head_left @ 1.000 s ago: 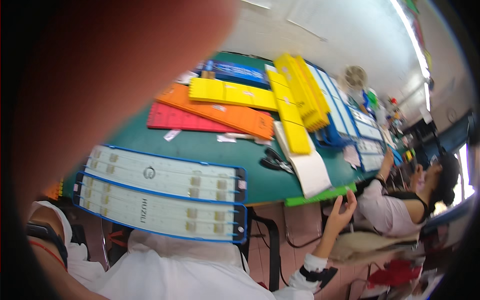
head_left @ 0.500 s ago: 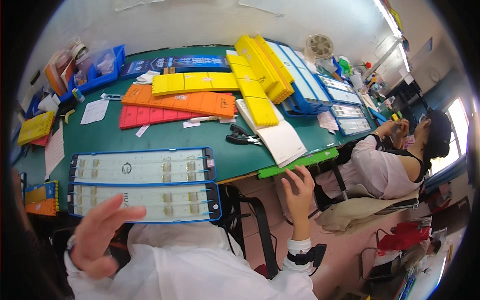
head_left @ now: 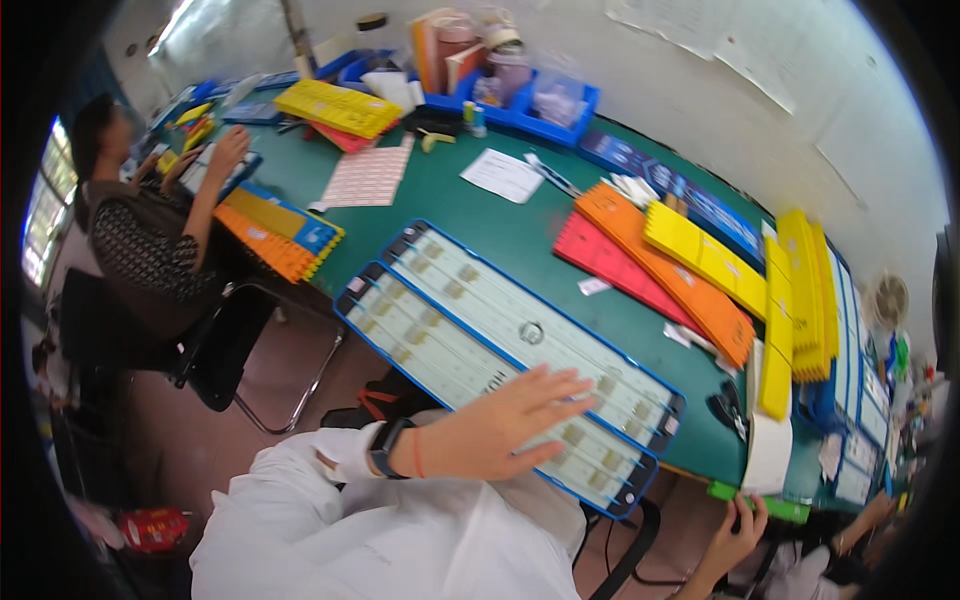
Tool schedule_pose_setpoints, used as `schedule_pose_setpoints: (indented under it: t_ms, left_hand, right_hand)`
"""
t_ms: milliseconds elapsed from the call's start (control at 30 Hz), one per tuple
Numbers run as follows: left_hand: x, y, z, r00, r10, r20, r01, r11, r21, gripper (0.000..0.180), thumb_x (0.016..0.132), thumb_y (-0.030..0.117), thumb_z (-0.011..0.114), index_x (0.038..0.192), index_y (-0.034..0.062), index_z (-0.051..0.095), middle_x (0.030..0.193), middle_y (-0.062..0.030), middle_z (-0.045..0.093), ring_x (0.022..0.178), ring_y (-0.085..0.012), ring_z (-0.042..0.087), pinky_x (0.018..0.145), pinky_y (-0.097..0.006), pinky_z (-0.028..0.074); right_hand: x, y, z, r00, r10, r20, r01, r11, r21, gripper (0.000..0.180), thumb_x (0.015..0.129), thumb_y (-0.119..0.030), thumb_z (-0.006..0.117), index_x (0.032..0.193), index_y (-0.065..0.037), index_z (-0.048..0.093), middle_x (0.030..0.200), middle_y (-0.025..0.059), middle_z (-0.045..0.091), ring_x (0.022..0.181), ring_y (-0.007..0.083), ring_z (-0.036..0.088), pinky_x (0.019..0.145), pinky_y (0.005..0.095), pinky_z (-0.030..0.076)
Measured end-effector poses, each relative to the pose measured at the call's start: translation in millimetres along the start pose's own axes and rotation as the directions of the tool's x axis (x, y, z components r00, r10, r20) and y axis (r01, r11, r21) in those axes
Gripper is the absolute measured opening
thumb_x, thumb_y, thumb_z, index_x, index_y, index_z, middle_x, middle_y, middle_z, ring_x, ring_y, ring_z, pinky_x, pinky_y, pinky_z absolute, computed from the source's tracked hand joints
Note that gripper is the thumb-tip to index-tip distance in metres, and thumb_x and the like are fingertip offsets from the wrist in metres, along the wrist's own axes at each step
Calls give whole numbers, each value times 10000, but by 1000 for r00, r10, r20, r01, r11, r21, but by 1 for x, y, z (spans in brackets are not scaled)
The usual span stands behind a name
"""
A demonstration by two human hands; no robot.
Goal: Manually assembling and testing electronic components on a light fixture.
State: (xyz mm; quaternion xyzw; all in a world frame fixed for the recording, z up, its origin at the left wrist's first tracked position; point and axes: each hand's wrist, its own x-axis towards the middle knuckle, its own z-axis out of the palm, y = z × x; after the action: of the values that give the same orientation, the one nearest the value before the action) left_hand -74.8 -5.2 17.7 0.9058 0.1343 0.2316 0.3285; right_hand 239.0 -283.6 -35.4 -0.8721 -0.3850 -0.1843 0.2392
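Note:
My left hand (head_left: pixel 505 425), with a dark watch and a red cord at the wrist, is spread flat over a long blue-edged case (head_left: pixel 530 315). The case lies open at the table's front edge. Its two white panels carry small clear pieces in pairs and thin lengthwise lines. Whether the palm touches the near panel I cannot tell. At the lower right, my right hand (head_left: pixel 735 540) has bent fingers set apart beside a green strip (head_left: pixel 785 508) at the table edge. Nothing shows in its grasp.
Orange (head_left: pixel 665 270), red (head_left: pixel 620 265) and yellow notched boards (head_left: pixel 705 260) lie on the green table, near black-handled pliers (head_left: pixel 727 408) and an open notebook (head_left: pixel 768 450). Blue bins (head_left: pixel 540 120) stand behind. Another person (head_left: pixel 140 240) sits at the left.
The view has swung left, bringing a seated person into sight. My left hand has moved rightward over the case's near panel. My right hand stays near the green strip, its fingers more bent.

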Motion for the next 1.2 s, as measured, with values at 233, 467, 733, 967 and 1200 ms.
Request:
schedule_pose_setpoints:
  t_ms: [233,467,733,967,1200]
  left_hand:
    - [4,-7,10,1000,19,0,-19,999,-32,535,877,147,576,1368,43,391,1413,-141,386,1341,-318,325,1110,-487,224]
    - [-4,-16,6,998,-56,-20,56,998,-14,518,790,47,603,1296,40,490,1373,-147,437,1313,-337,370,1097,-479,237]
    - [0,-8,6,997,-66,-48,64,997,-40,477,779,-1,537,1256,-3,512,1353,-180,461,1310,-359,378,1098,-460,243]
    - [-1,-3,12,995,-72,-67,70,997,-42,461,795,-3,520,1256,2,519,1358,-172,464,1314,-345,379,1095,-444,254]
    - [3,7,14,996,-64,-55,64,998,-11,445,797,4,520,1242,-8,528,1343,-185,474,1299,-366,394,1081,-442,273]
  right_hand:
    - [10,-28,-22,998,-43,42,47,994,-103,92,806,-98,694,873,-36,681,989,126,652,894,292,617,894,373,434]
    - [10,-18,-8,985,167,43,-167,986,-12,131,708,-73,725,756,-13,619,980,148,590,942,314,561,841,391,441]
    - [5,-30,-9,970,241,-19,-240,970,50,132,698,-75,752,798,-44,671,944,96,583,921,264,560,822,359,445]
    - [-9,-18,8,973,183,-137,-172,981,91,112,744,-64,715,802,-37,623,1004,78,573,965,268,553,824,357,441]
    - [-11,-21,24,936,267,-229,-225,955,195,110,757,-36,690,804,-14,592,1003,94,582,1002,276,560,857,373,431]
